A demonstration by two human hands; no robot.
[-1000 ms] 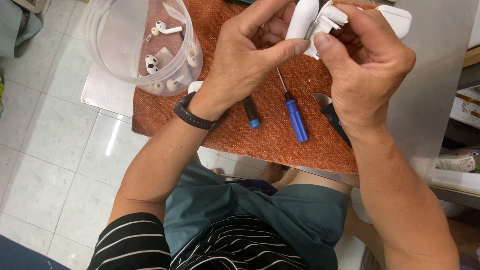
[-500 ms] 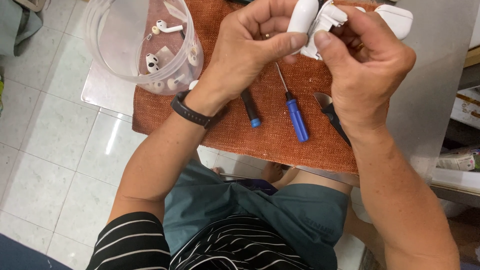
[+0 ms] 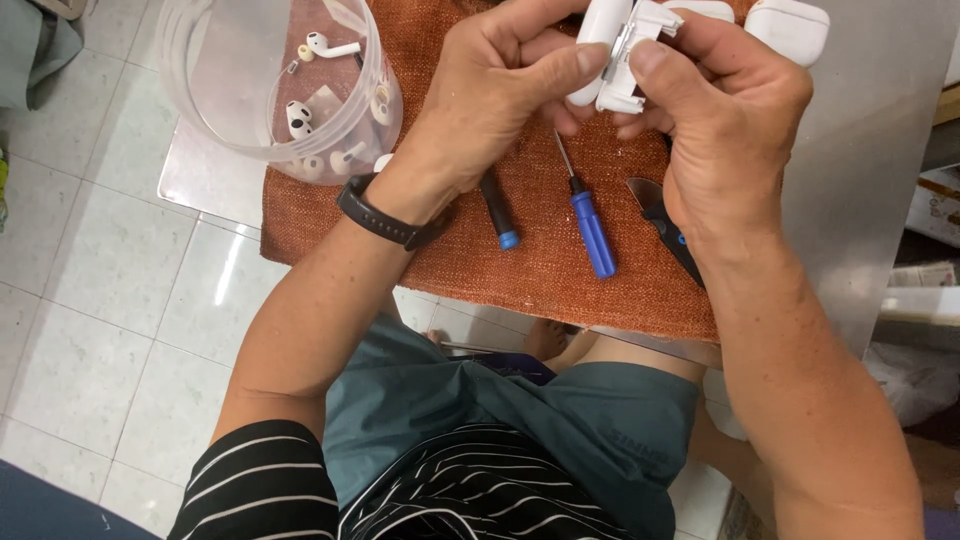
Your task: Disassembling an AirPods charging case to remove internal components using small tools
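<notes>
Your left hand [image 3: 500, 95] and right hand [image 3: 725, 120] share a tight grip on a smooth, glossy white earbud case [image 3: 625, 50], rounded and split open, above the coarse orange woven cloth [image 3: 560, 280] on the table, where a blue-handled screwdriver [image 3: 590, 225] lies beside a clear plastic tub [image 3: 215, 110].

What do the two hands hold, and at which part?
Both hold one white earbud case: left hand around its rounded shell, right hand pinching the partly open inner piece.
</notes>
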